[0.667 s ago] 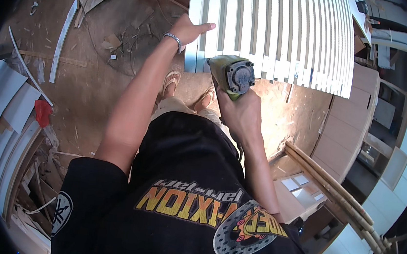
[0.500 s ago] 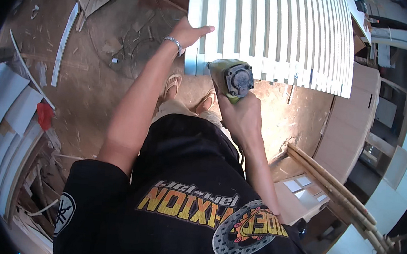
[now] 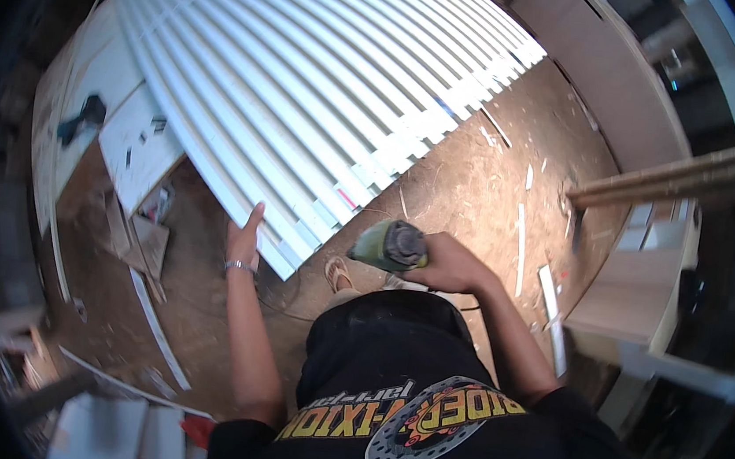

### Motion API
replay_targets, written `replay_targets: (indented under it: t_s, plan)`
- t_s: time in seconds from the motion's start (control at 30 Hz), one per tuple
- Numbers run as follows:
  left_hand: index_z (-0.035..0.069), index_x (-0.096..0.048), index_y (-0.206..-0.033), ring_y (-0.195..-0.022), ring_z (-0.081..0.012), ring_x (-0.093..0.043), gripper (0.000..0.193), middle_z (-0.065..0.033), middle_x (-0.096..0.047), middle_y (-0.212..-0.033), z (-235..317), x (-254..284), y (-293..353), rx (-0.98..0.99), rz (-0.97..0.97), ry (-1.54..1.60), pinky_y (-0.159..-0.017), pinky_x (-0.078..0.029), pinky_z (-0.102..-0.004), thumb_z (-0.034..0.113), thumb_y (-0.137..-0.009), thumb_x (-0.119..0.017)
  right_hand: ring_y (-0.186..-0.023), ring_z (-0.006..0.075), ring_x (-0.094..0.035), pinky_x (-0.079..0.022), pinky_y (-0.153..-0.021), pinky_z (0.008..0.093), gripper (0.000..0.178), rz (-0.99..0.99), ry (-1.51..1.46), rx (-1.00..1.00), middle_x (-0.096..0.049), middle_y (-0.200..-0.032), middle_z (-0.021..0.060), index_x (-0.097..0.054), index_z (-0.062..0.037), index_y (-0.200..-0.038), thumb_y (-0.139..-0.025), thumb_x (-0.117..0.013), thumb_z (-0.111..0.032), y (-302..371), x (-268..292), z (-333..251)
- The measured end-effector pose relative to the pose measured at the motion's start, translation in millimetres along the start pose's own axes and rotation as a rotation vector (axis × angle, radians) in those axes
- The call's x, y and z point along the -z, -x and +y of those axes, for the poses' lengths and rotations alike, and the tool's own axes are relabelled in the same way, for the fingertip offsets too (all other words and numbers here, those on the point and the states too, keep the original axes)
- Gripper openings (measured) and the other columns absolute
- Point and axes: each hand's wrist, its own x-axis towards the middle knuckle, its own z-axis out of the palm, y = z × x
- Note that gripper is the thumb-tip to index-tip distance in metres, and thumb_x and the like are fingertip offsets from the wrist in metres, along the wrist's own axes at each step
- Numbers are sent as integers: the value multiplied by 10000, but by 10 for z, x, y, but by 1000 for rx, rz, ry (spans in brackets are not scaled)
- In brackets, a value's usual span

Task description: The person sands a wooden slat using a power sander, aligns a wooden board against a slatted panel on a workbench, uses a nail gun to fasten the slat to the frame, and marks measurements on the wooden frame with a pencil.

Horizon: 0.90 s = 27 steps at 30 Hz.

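White is covering the ribbed panel (image 3: 291,103), which is lying ahead, its far end running out of view. The left hand (image 3: 243,241) is gripping its near edge, thumb on top, fingers hiding underneath; the right hand (image 3: 447,262) is clasping a green power tool (image 3: 386,245) by its mostly concealed handle. Apparently the panel is being steadied; using the tool would be calling for careful alignment. Its nose is hiding from sight, leaving contact uncertain.
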Motion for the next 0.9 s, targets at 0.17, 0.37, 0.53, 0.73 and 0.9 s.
replay_targets:
  t_s: [0.17,0.37,0.53,0.73,0.9]
  plan:
    - [-97,-344,-1499,-1281,-328,-560,776,-279,-543,-1404,159,-29,123,-388,427,-267,-1092,-456,-413,269,-959,-764,-579,118,-591,-493,-544,303,263,441,-490,-395,-637,-700,37,-714,4,-985,-836,-761,-208,555,567,736]
    - [-25,-557,-1325,-1026,-158,-640,304,-107,-720,-1090,1010,-1722,924,-644,-178,-454,-945,-495,-306,89,-1044,-588,-582,139,-582,-489,-546,306,211,792,-990,-427,-578,-722,28,-588,-33,-938,-882,-719,-189,831,1060,1875]
    - [15,-471,-1450,-1054,-142,-649,566,-112,-691,-1223,61,-3219,645,-29,-883,-497,-923,-519,-289,181,-976,-732,-610,117,-582,-487,-555,297,155,802,-1083,-335,-591,-756,25,-599,-15,-967,-904,-686,-127,699,1547,2585]
    - [-39,-389,-1506,-1180,-203,-626,799,-155,-653,-1314,-1245,-4332,-313,204,-373,-456,-1024,-489,-333,283,-910,-812,-538,126,-537,-442,-524,301,152,650,-999,-619,-550,-651,19,-604,-7,-922,-924,-656,-149,342,2287,3581]
    - [-55,-422,-1514,-1342,-250,-528,915,-181,-575,-1438,-1375,-4739,-927,42,-151,-656,-1105,-431,-364,414,-854,-849,-511,133,-518,-441,-501,311,160,516,-1014,-747,-535,-642,20,-586,-24,-877,-922,-637,-169,319,2858,4218]
